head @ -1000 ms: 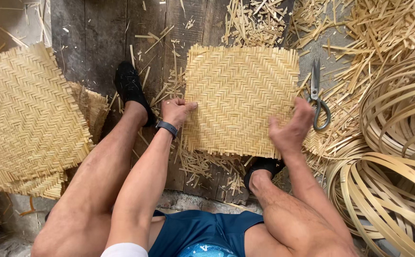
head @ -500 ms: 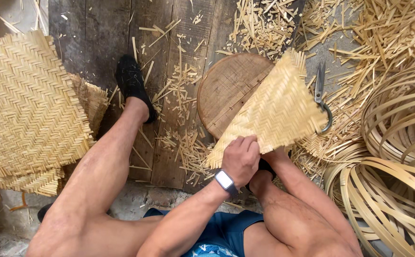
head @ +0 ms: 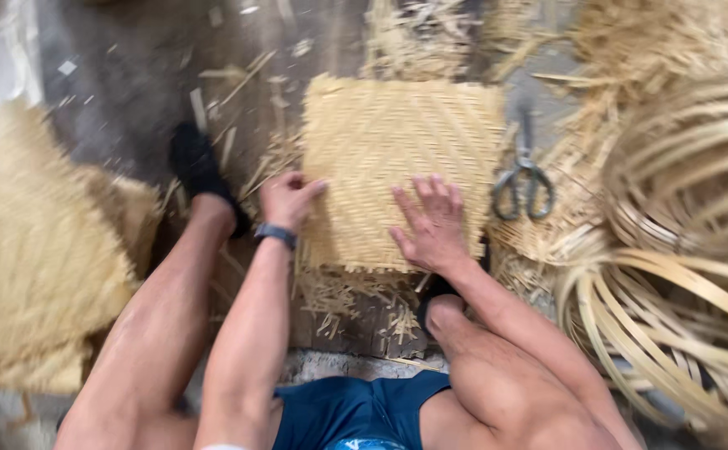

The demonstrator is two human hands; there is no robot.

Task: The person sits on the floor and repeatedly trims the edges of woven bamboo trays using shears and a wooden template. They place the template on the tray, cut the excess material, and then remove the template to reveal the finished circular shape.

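flipped down since the earlier frame, the square pale woven bamboo mat [head: 401, 162] lay flat on the floor; left hand [head: 287, 198] curled on its edge, right hand [head: 432, 223] spread flat; fringe looked untrimmed, steel scissors [head: 524, 171] beside

Soft even daylight, no glare, faint shadows, heavy motion blur esp. at edges, centre slightly sharper

Basket-weaving workshop: bamboo hoops [head: 672, 283], woven mats [head: 39, 275], scraps
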